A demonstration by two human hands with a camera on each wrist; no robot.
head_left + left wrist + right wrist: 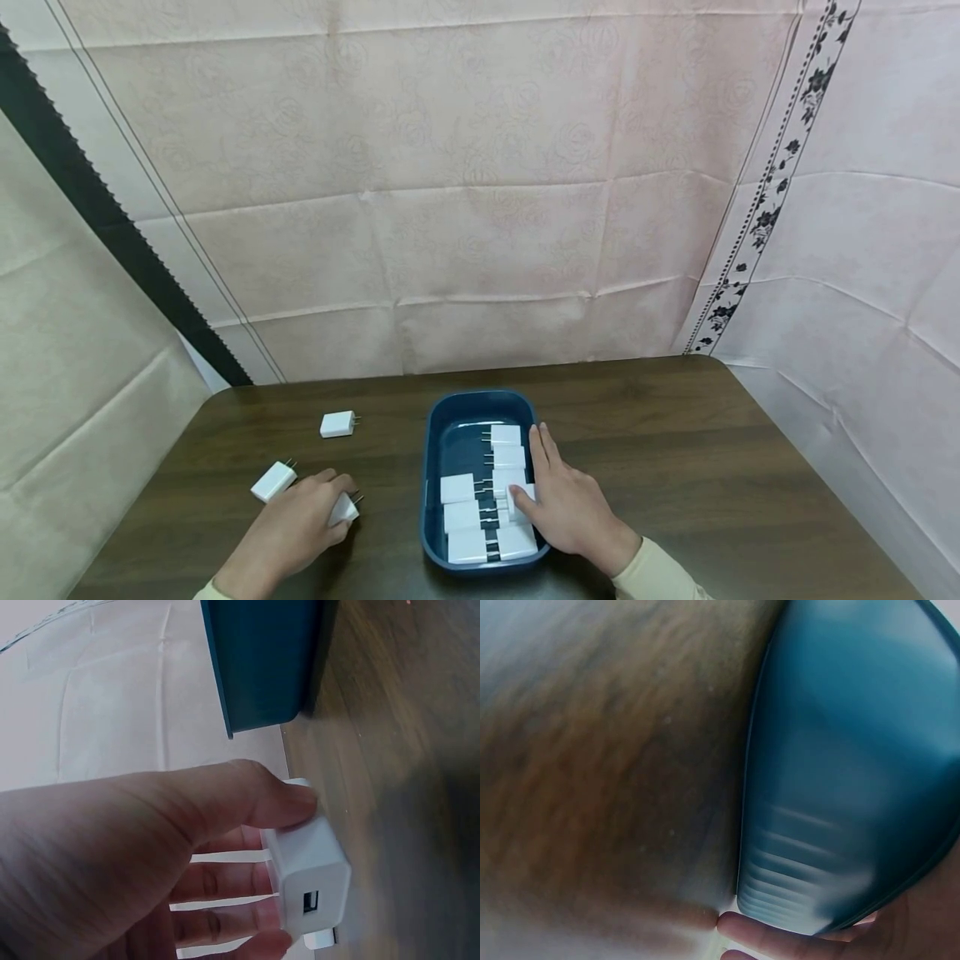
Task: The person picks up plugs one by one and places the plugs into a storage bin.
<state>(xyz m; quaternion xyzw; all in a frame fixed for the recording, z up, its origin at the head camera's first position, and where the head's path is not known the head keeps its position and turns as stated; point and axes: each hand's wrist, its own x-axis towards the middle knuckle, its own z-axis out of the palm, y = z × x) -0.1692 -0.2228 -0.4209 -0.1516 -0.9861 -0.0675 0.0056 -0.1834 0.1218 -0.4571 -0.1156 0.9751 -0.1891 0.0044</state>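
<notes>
My left hand [303, 521] holds a white USB charger plug [342, 510] low over the table, left of a blue tray [437, 450]. In the left wrist view the thumb lies across the top of this charger [311, 874] and the fingertips are at its side; its USB port faces the camera. At the tray's right side, my right hand [573, 508] grips the rim, its fingers outstretched along the outer wall and its thumb over the inside. Under that thumb a tilted white charger [517, 497] partly shows. Several chargers [467, 546] lie in two columns inside, prongs facing inward.
Two more white chargers lie on the brown wooden table [675, 442]: one charger [274, 481] just beyond the left hand, another charger [337, 423] farther back. A pale cloth [480, 208] hangs behind the table and along both sides.
</notes>
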